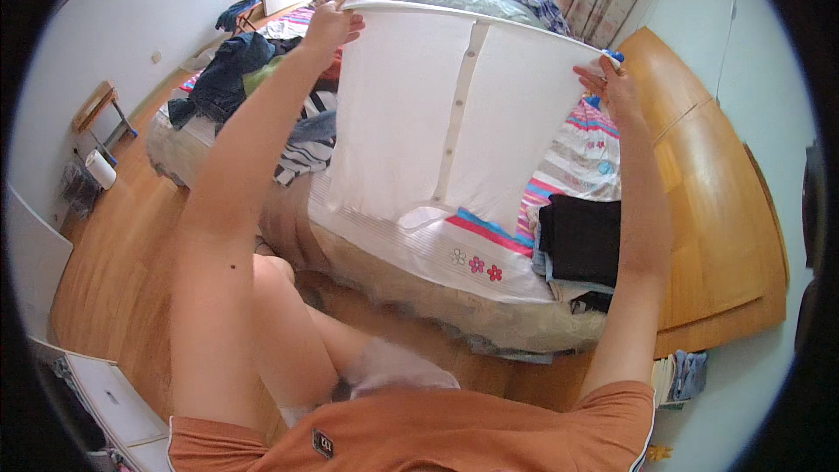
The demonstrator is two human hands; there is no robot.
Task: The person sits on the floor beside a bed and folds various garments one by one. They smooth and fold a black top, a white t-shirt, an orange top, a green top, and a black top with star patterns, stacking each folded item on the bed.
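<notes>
A white buttoned garment [400, 105], probably a shirt, is stretched wide in front of me above the bed. My left hand [328, 29] grips its upper left corner. At the upper right corner, my right hand [613, 82] pinches the cloth with some fingers spread. A button placket [459, 103] runs down the middle, and the lower end hangs over the bedspread [498, 272] with its striped, flowered pattern. Whether the lower end touches the bed, I cannot tell. Something small and blue shows beside my right fingertips.
Folded clothes, a black one [580, 236] on top, are stacked at the bed's right front. Dark jeans [229, 72] and a striped black-and-white cloth [305, 160] lie in the left pile. A wooden headboard [708, 196] borders the right; a white cabinet [111, 396] stands lower left.
</notes>
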